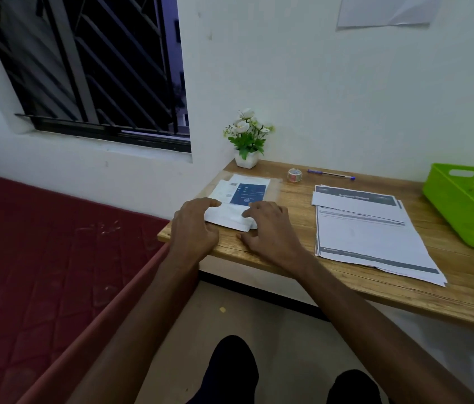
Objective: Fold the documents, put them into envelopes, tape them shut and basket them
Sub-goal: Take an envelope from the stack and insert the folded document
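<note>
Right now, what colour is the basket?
Bright green: the basket shows best in the head view, at the table's right end.

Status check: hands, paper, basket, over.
Left hand and right hand both on the folded white paper at the table's near left corner. Green basket far right, looks empty. Tape roll untouched. Nothing in the way.

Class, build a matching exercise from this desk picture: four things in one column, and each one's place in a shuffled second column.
Things:
1. tape roll
2. green basket
3. flower pot
4. pen

Places:
A. right end of the desk
B. back left corner
C. between pot and pen
D. right of the tape, along the wall

Pairs: 1-C, 2-A, 3-B, 4-D
</note>
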Demonstrator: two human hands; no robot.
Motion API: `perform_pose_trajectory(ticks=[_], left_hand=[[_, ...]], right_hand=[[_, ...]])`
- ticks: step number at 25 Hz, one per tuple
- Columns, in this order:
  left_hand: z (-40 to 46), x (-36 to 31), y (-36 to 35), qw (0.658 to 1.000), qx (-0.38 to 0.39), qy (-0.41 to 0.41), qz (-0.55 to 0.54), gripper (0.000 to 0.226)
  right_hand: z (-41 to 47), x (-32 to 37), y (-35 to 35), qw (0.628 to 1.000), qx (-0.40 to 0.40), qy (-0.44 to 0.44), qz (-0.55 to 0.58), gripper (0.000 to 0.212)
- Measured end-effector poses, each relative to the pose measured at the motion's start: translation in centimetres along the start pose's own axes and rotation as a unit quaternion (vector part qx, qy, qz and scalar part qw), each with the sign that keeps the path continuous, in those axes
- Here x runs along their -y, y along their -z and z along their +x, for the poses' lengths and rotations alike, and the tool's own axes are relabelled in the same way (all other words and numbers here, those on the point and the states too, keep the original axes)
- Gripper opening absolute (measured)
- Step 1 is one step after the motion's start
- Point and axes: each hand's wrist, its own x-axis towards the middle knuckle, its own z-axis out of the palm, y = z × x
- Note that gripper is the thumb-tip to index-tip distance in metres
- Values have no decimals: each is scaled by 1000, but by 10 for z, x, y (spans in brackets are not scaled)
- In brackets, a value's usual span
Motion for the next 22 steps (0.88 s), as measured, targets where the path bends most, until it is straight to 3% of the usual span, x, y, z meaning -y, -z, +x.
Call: perform_pose_trajectory(ticks=[6,13,17,22], left_hand=[[-8,8,-3,997,-61,28,25,37],[-4,10,-8,996,-31,7,85,30],[-3,14,-12,996,-40,-54,66,18],[-11,28,-13,993,-82,-84,-1,21]], right_hand=[[-2,8,-5,999,-47,5,-14,32],[0,8,-5,999,-35,-7,-5,31],[-1,9,-7,999,-36,-11,-25,37],[-3,9,-8,998,-48,-8,-28,30]])
